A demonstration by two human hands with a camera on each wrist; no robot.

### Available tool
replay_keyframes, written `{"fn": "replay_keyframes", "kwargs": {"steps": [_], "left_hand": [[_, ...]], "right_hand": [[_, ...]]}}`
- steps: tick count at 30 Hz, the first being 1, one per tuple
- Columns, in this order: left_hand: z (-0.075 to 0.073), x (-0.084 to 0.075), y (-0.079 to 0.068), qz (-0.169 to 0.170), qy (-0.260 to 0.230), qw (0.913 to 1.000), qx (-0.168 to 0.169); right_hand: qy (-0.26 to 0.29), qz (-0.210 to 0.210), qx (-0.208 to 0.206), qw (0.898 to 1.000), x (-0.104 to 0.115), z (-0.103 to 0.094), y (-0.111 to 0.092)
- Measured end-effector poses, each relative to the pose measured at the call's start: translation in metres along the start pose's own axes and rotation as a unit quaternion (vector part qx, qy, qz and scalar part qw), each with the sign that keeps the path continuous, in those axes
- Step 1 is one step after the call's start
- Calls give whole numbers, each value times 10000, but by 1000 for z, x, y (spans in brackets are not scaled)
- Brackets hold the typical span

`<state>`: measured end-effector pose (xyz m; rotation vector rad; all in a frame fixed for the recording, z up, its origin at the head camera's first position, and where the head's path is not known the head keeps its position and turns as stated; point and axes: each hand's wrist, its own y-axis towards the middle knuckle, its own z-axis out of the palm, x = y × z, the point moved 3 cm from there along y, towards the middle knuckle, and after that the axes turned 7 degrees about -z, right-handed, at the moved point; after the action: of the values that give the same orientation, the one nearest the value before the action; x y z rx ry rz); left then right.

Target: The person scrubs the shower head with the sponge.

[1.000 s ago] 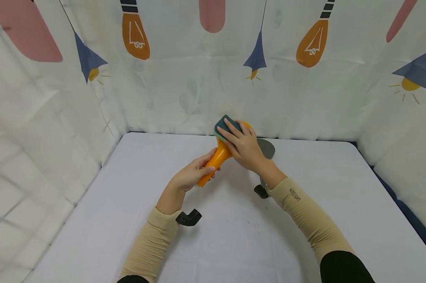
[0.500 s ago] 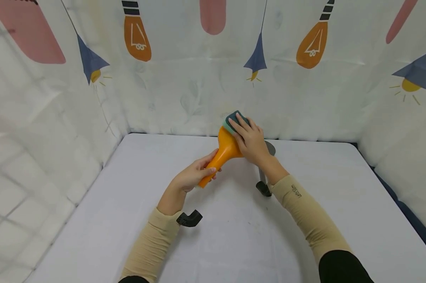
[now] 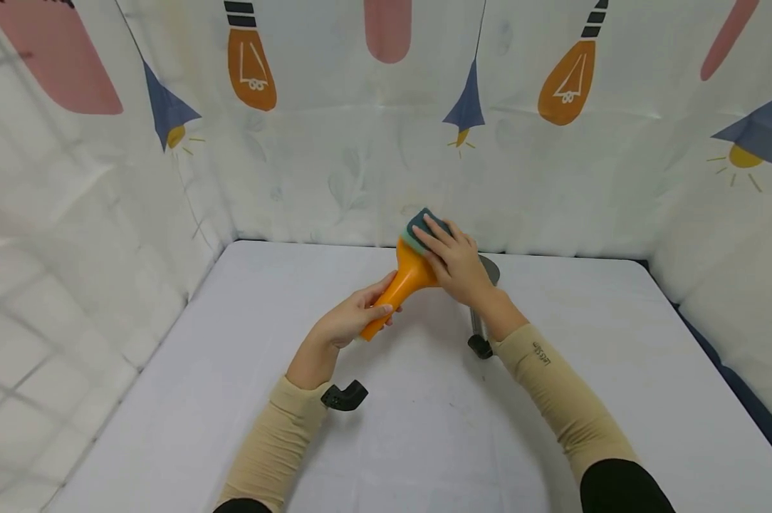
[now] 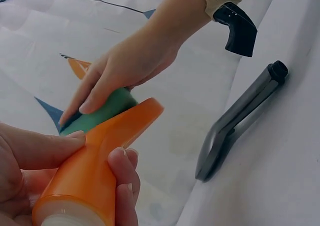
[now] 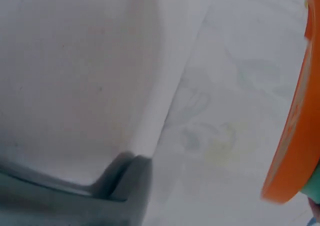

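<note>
Fingers of my left hand [image 3: 350, 313] wrap round the handle of an orange shower head [image 3: 408, 276], held tilted above the table with its wide head up and to the right. My right hand [image 3: 459, 265] holds a green sponge [image 3: 416, 229] with a darker scouring side against that head, fingers laid over the sponge. In the left wrist view, the sponge [image 4: 102, 113] lies along the orange head and a pale round end shows at the handle's bottom. The right wrist view catches only the orange rim [image 5: 295, 151] and a bit of sponge.
A grey shower head [image 4: 220, 136] lies on the white table [image 3: 232, 399] behind my right forearm, partly hidden in the head view. A printed white curtain [image 3: 373, 157] rises along the table's back edge. Black curved mounts [image 3: 344, 396] stick out from both wrists.
My right hand slides the sponge up and rightward over the orange head, then slightly back down. More of the head's left side shows now. My left hand stays almost still.
</note>
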<state>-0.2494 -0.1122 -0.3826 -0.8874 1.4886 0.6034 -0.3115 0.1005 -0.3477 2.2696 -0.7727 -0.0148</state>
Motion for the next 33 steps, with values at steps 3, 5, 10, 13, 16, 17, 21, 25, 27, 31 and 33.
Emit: {"fn": "replay_keyframes", "kwargs": {"steps": [3, 5, 10, 13, 16, 17, 21, 25, 27, 31, 33], "left_hand": [[-1, -1, -1, 17, -34, 10000, -24], [-1, -1, -1, 44, -69, 10000, -30], [-2, 0, -1, 168, -58, 9998, -22], [-2, 0, 0, 195, 13, 9998, -34], [-2, -1, 1, 185, 88, 9998, -55], [-2, -1, 2, 185, 99, 9998, -39], [-1, -2, 2, 239, 39, 9997, -2], [-2, -3, 2, 198, -39, 9998, -17], [-2, -3, 1, 146, -45, 9999, -34], [-3, -3, 1, 124, -19, 9999, -64], [-3, -3, 0, 137, -17, 9999, -68]], "right_hand": [[184, 369, -371, 9985, -13, -6, -4], [71, 432, -508, 9977, -16, -6, -6], [-293, -42, -393, 9988, 4, 2, -5], [-458, -753, -132, 9960, 25, 10, -4], [-590, -1260, 101, 9902, 36, 14, -3], [-605, -1304, 140, 9895, 37, 15, -2], [-488, -894, 91, 9948, 25, 8, 2], [-112, 130, -46, 9998, -3, -2, 0], [47, 606, -184, 9980, -17, -7, -5], [128, 1042, -428, 9936, -34, -10, -16], [45, 963, -536, 9939, -33, -9, -19]]}}
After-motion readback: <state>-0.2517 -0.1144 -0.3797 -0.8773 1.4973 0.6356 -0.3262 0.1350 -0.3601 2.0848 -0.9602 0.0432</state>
